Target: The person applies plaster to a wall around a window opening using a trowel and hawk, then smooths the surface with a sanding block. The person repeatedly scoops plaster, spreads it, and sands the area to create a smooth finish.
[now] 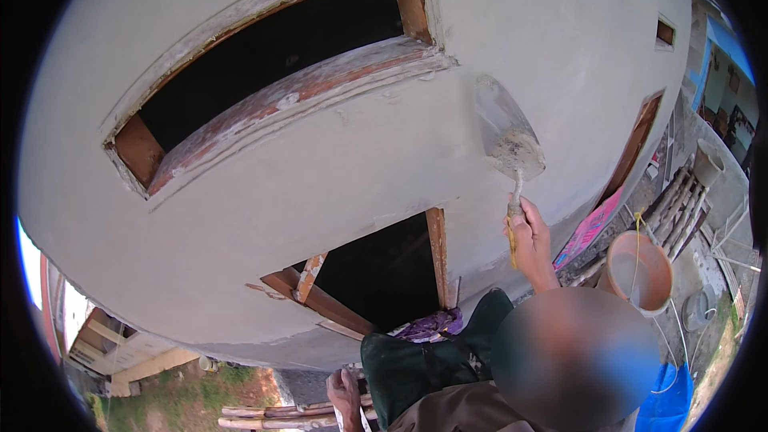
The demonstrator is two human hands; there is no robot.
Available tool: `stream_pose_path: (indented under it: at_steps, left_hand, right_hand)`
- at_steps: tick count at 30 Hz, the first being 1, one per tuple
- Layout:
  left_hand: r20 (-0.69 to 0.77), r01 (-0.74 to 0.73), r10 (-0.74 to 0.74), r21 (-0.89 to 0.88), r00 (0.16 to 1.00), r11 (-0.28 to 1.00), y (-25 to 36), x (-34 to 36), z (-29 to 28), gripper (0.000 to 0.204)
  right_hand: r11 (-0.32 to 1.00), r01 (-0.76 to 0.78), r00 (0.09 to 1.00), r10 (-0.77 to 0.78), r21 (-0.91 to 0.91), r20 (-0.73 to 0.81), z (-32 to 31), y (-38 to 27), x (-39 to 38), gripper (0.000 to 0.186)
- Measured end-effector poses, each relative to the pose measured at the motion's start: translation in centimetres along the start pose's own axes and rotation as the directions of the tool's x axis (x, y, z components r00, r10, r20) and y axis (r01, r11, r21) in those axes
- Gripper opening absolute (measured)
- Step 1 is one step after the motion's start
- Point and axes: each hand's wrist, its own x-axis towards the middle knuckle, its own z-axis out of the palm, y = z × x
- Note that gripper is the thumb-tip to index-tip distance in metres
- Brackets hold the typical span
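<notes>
My right hand (531, 242) is closed around the handle of a trowel (500, 108), which points up in front of a grey plastered wall (336, 168). Wet-looking mortar (516, 152) clings to the blade near the handle. Whether the blade touches the wall I cannot tell. Low at the left of my dark green trousers (396, 380) is my left hand (344, 392), its fingers curled in. What it holds, if anything, is hidden. A blurred patch covers most of my right arm.
A wide framed opening (288, 100) lies upper left; another with a wooden frame (438, 260) is below, near purple material (432, 326). Right of me stand an orange bucket (640, 272) with rope, a grey bucket (708, 162) and wooden poles (676, 204). More poles (276, 422) lie lower left.
</notes>
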Motion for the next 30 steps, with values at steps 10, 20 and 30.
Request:
stream_pose_path:
  at_steps: [10,20,30]
  left_hand:
    - [0.091,-0.172,0.211,-0.324,0.973,0.93,11.0,6.2,4.2,0.027]
    - [0.312,-0.057,0.304,-0.608,0.9,0.792,19.2,6.2,7.5,0.034]
    - [0.317,-0.075,0.319,-0.593,0.893,0.801,17.6,5.9,6.3,0.032]
  right_hand:
    - [0.943,0.125,0.992,-0.126,-0.309,0.017,-2.9,1.6,-4.7,0.039]
    - [0.961,0.123,0.981,-0.081,-0.247,0.175,-1.6,2.3,-8.3,0.04]
    - [0.724,-0.272,0.959,0.258,-0.634,-0.117,-9.1,6.7,-20.0,0.039]
